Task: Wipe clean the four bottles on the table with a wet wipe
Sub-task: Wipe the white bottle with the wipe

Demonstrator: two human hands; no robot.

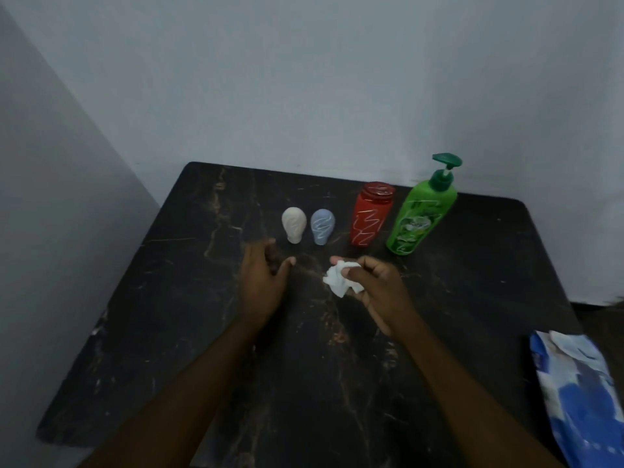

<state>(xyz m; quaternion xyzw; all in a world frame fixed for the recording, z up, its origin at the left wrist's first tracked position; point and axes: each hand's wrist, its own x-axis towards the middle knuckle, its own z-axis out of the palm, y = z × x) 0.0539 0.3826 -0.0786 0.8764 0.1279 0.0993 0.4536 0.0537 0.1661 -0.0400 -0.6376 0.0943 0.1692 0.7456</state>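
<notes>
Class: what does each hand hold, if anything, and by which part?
The right hand pinches the crumpled wipe by its right side; the left hand holds nothing.

Four bottles stand in a row on a dark marbled counter (169,298) against a pale wall: a cream bulb-shaped bottle (293,225), a blue bulb-shaped bottle (322,226), a red bottle (371,216) and a green pump bottle (418,217), each marked with white squiggles. In front of them the right hand (378,285) pinches a crumpled white wet wipe (339,280), while the left hand (263,278) hovers with fingers loosely curled just before the cream bottle. A blue-and-white wipes pack (584,396) lies at the counter's near right edge.
</notes>
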